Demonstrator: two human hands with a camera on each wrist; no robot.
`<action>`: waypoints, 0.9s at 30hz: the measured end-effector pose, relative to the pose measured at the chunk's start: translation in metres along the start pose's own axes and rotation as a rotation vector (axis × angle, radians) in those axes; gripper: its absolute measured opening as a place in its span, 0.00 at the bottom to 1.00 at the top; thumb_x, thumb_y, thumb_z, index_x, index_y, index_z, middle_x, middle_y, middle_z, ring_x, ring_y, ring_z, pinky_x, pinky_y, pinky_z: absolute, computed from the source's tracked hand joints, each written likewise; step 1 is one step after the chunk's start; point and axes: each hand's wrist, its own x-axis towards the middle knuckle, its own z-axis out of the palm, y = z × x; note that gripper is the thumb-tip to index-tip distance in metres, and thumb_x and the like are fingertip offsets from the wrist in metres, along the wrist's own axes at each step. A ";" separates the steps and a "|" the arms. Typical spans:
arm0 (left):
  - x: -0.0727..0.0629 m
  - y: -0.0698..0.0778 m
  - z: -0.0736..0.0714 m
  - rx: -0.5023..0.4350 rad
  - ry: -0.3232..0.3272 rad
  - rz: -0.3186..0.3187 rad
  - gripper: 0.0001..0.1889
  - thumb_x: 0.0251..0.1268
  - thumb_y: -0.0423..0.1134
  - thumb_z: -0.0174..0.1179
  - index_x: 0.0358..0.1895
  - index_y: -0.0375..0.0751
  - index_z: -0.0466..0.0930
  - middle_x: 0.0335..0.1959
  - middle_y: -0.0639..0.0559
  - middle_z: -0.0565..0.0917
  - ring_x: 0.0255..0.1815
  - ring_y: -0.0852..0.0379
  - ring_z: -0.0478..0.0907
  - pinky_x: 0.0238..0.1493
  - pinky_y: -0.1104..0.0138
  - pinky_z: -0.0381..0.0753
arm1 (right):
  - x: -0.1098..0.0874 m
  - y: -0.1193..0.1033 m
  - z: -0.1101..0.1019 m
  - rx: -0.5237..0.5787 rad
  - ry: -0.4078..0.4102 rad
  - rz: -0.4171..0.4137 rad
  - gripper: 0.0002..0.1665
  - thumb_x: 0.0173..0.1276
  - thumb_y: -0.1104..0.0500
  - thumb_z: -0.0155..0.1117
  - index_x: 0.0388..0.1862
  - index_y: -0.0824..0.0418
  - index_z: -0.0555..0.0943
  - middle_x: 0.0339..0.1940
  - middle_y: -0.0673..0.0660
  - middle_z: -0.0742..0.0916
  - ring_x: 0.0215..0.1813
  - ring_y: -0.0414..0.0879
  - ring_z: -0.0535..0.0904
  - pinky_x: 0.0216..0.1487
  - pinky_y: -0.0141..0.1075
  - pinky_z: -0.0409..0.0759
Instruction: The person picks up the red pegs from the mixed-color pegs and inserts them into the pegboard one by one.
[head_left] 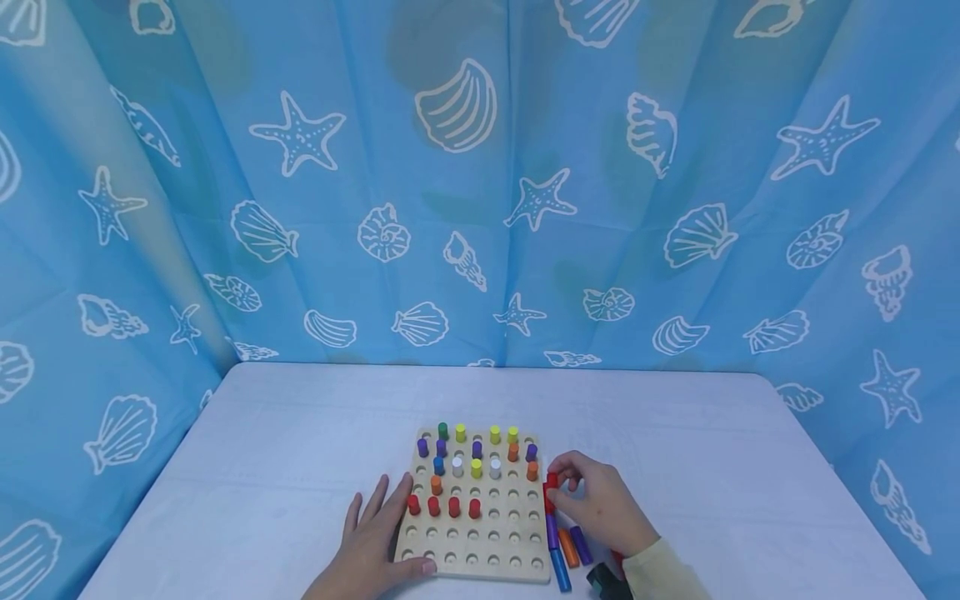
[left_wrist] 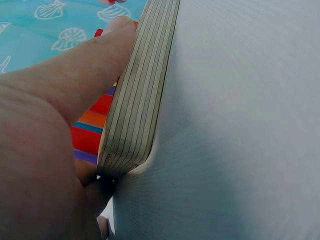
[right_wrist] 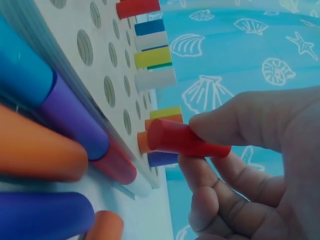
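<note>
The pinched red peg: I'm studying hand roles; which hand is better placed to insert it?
Probably the right hand: it pinches the red peg near the pegboard, while the left hand touches its left edge.

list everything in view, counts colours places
pegboard: 1, pale wood, on table
standing pegs: 4 red, 4 yellow, 4 purple, 3 orange, 2 white, 1 blue, 1 green, in pegboard
loose pegs: several, red, purple, blue, orange, right of pegboard, some hidden
table: 1, white, under pegboard
backdrop: 1, blue with white shells, starfish, behind table
dark object: 1, black, beside sleeve
sleeve: 1, pale yellow, lower right
left hand: 1, at pegboard's left edge
right hand: 1, pinching red peg
</note>
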 end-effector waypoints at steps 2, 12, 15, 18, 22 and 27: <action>0.000 -0.001 0.000 0.000 0.000 0.000 0.65 0.43 0.69 0.73 0.81 0.41 0.50 0.79 0.38 0.57 0.82 0.36 0.39 0.75 0.37 0.27 | 0.000 -0.001 0.001 0.008 0.001 -0.002 0.13 0.62 0.59 0.72 0.45 0.56 0.82 0.31 0.48 0.82 0.31 0.44 0.72 0.26 0.33 0.69; 0.000 0.000 -0.001 0.008 0.003 0.003 0.65 0.44 0.71 0.71 0.81 0.42 0.49 0.80 0.39 0.57 0.82 0.35 0.38 0.75 0.36 0.27 | -0.003 -0.003 0.006 0.067 0.007 -0.080 0.12 0.62 0.61 0.72 0.44 0.57 0.81 0.31 0.47 0.82 0.31 0.44 0.72 0.24 0.33 0.68; 0.000 -0.001 -0.001 0.008 0.005 0.007 0.65 0.44 0.71 0.71 0.81 0.41 0.49 0.79 0.39 0.58 0.81 0.35 0.38 0.75 0.36 0.28 | -0.004 -0.004 0.008 0.072 0.000 -0.090 0.12 0.63 0.61 0.72 0.44 0.57 0.81 0.32 0.48 0.82 0.31 0.44 0.73 0.24 0.33 0.69; 0.001 -0.002 0.000 0.009 0.007 0.007 0.65 0.44 0.71 0.71 0.81 0.41 0.50 0.79 0.39 0.58 0.81 0.35 0.39 0.75 0.36 0.28 | -0.006 -0.006 0.009 0.086 -0.016 -0.096 0.13 0.63 0.61 0.72 0.45 0.58 0.80 0.31 0.49 0.81 0.28 0.44 0.72 0.22 0.33 0.68; 0.001 -0.002 0.000 0.008 0.007 0.006 0.65 0.44 0.71 0.71 0.81 0.41 0.50 0.79 0.38 0.57 0.81 0.35 0.39 0.75 0.36 0.28 | -0.007 -0.008 0.010 0.095 -0.037 -0.111 0.13 0.64 0.61 0.72 0.46 0.59 0.80 0.31 0.49 0.80 0.26 0.44 0.71 0.21 0.32 0.67; 0.002 -0.003 0.002 0.006 -0.003 0.006 0.65 0.45 0.71 0.71 0.81 0.41 0.49 0.79 0.38 0.57 0.82 0.36 0.38 0.75 0.37 0.27 | -0.007 -0.008 0.011 0.081 -0.044 -0.141 0.14 0.66 0.60 0.71 0.47 0.60 0.80 0.32 0.48 0.81 0.32 0.45 0.73 0.25 0.32 0.69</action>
